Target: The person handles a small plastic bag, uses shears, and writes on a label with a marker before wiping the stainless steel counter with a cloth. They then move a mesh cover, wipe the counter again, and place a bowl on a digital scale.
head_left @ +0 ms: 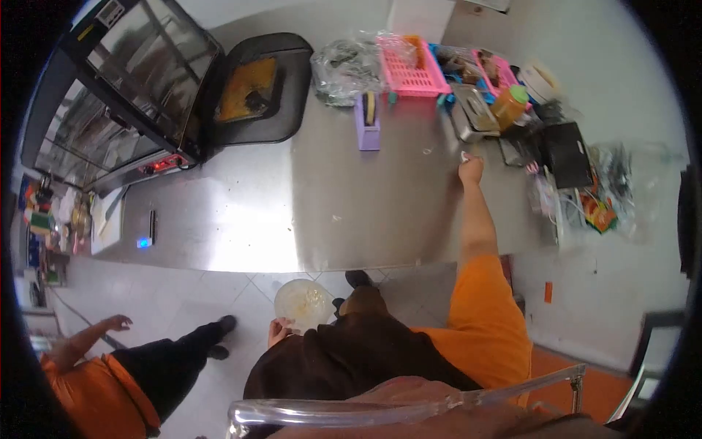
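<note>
My left hand [280,331] is low at my side, below the front edge of the steel table [351,212]. Its fingers grip the rim of a pale round bowl [322,319], which has small yellowish-white bits inside. My right hand [472,170] reaches far over the table with its fingers closed. A small white bit shows at the fingertips, too small to name. Beyond that hand lies a metal tray [468,126], beside a bottle with a green cap [510,110]. A few small scraps [336,217] lie on the tabletop.
A purple tape dispenser [368,135] stands mid-table, in front of a pink basket [415,77] and plastic bags [345,73]. Left are a black tray [291,110], a glass display cabinet [139,80] and a phone [150,228]. Another person [110,380] stands at lower left.
</note>
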Demonstrator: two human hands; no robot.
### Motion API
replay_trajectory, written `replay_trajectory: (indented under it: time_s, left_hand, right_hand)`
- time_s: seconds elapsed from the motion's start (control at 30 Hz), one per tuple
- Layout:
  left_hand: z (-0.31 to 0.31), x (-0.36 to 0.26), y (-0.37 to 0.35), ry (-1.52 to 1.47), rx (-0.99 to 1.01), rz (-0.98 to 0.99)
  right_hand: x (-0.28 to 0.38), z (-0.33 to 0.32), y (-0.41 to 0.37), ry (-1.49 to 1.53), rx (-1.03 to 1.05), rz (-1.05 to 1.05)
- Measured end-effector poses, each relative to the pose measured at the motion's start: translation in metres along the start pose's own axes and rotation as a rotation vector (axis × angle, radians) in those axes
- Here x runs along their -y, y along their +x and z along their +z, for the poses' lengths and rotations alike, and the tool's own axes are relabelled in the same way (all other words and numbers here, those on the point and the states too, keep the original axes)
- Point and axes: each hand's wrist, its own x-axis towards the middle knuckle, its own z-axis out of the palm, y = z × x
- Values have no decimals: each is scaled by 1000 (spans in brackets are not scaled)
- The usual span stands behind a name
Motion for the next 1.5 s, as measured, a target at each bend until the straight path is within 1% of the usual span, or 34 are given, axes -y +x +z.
replay_trajectory:
  time_s: [0.03, 0.13, 0.17, 0.2, 0.27, 0.33, 0.4, 0.43, 0.47, 0.5, 0.53, 0.6, 0.7, 0.77, 0.8, 0.83, 0.87, 0.9, 0.93, 1.0, 1.03, 1.07, 1.1, 1.13, 1.17, 1.2, 1.23, 1.27, 1.3, 1.33, 1.4, 1.43, 1.47, 1.5]
  left_hand:
    - [0, 1, -2, 17, 39, 56]
    - [11, 2, -11, -81, -187, -41]
    - [26, -1, -12, 30, -314, -95]
    - [35, 0, -8, 57, -353, -119]
    - [49, -2, -3, 31, -365, -108]
    - [57, -2, 4, 2, -365, -94]
    - [63, -4, 8, -29, -370, -82]
    - [61, 0, 9, -44, -374, -76]
    - [60, 5, 12, -55, -376, -66]
    - [61, 8, 12, -71, -382, -54]
    - [61, 14, 14, -78, -385, -48]
    - [61, 21, 14, -96, -395, -28]
    - [64, 26, 10, -123, -486, 21]
    - [67, 21, 3, -131, -517, -9]
    - [69, 18, 0, -137, -534, -22]
    - [70, 15, -3, -148, -544, -20]
    - [72, 9, -6, -156, -554, -16]
    - [74, 5, -8, -164, -562, -15]
    - [73, 5, -8, -162, -587, -9]
    - [71, 5, -10, -160, -636, -1]
    - [74, 2, -11, -175, -664, 9]
    - [76, -2, -11, -187, -688, 20]
    - [78, -8, -8, -198, -708, 33]
    - [77, -7, -5, -236, -707, 57]
    - [77, -6, -3, -278, -706, 80]
    - [77, -5, -1, -321, -704, 102]
    - [76, -3, -2, -284, -688, 119]
    - [80, -7, -1, -265, -722, 105]
    - [83, -15, 0, -242, -754, 93]
    - [83, -19, 1, -220, -787, 83]
    - [79, -26, -2, -222, -788, 86]
    - [76, -26, -4, -213, -787, 83]
    - [73, -26, -5, -206, -784, 81]
    - [70, -26, -6, -211, -785, 88]
  right_hand:
    - [7, 11, 6, -61, -2, 5]
    - [53, 26, -6, 46, 6, -199]
    - [69, 25, -20, 80, 76, -268]
    - [86, 22, -34, 115, 137, -339]
    - [120, 15, -72, 198, 139, -511]
    - [144, 20, -117, 171, 276, -586]
    - [176, 7, -169, 247, 358, -686]
    - [197, 8, -196, 354, 419, -606]
    - [204, 0, -226, 363, 433, -773]
    - [213, -1, -260, 379, 497, -826]
    - [230, -25, -285, 594, 826, -632]
    - [241, -50, -335, 685, 1076, -654]
    - [236, -64, -357, 887, 878, -1236]
    - [231, -19, -326, 923, 959, -871]
    - [243, -15, -291, 871, 931, -531]
    - [249, 7, -256, 792, 683, -455]
    - [268, 10, -208, 787, 779, -143]
    - [271, 34, -172, 607, 517, -533]
    - [272, 54, -147, 516, 270, -722]
    - [291, 82, -144, 405, 258, -738]
    - [301, 81, -147, 349, 252, -743]
    - [310, 79, -168, 470, 465, -596]
    - [325, 55, -204, 582, 672, -439]
    - [326, 38, -242, 639, 755, -533]
    - [315, 36, -280, 733, 805, -852]
    - [308, 21, -321, 849, 999, -813]
    - [303, -5, -345, 740, 1223, -930]
    - [295, -25, -365, 762, 1262, -956]
    - [282, -23, -380, 853, 1133, -1295]
    - [285, -21, -372, 886, 1212, -1174]
    - [297, -1, -326, 943, 1358, -925]
    - [306, 14, -287, 1037, 923, -1058]
    - [314, 38, -247, 894, 770, -870]
    - [328, 48, -201, 850, 658, -664]
